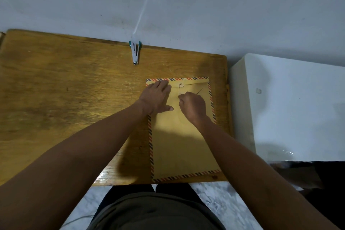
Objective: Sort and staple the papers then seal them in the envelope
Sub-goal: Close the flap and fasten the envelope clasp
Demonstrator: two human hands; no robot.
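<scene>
A brown envelope (179, 145) with a red-and-blue striped border lies flat on the right part of the wooden table (65, 99), its flap folded down at the far end. My left hand (156, 97) presses flat on the flap's left corner, fingers spread. My right hand (193, 105) is closed on the thin closure string (199, 91), which runs from the round fastener (181, 85) on the flap. No loose papers are in sight. A silver and green stapler (135, 52) rests at the table's far edge, well away from both hands.
A white box-like unit (291, 106) stands right beside the table's right edge. A pale wall (168, 5) rises directly behind the table. My legs and a marbled floor (214, 201) show below the near edge.
</scene>
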